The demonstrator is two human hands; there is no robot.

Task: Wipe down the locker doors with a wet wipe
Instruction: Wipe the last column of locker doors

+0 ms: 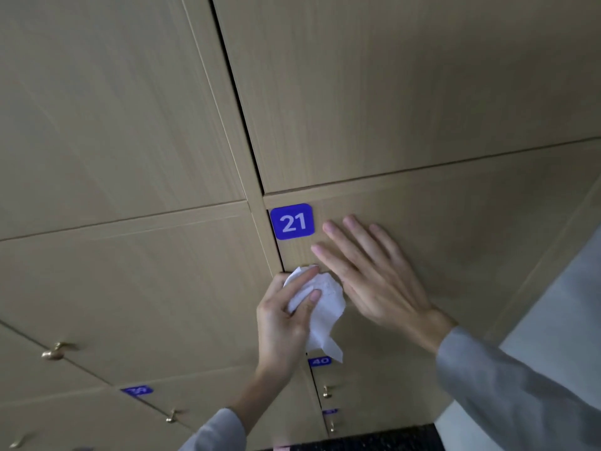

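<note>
- Left hand (pixel 283 317) has its grip curled round the crumpled wet wipe (pixel 320 307), pressing it at locker door 21's (pixel 439 242) left edge, likely to scrub there.
- Right hand (pixel 367 271) lies flat, fingers straight, holding nothing, seemingly steadying the door.

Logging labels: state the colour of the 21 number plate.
Blue with white digits, head view.

We see a crumpled white wet wipe (pixel 320 307) pressed at the left edge of a light wood-grain locker door (pixel 455 242), just below its blue "21" label (pixel 292 222); a loose tail hangs down.
</note>
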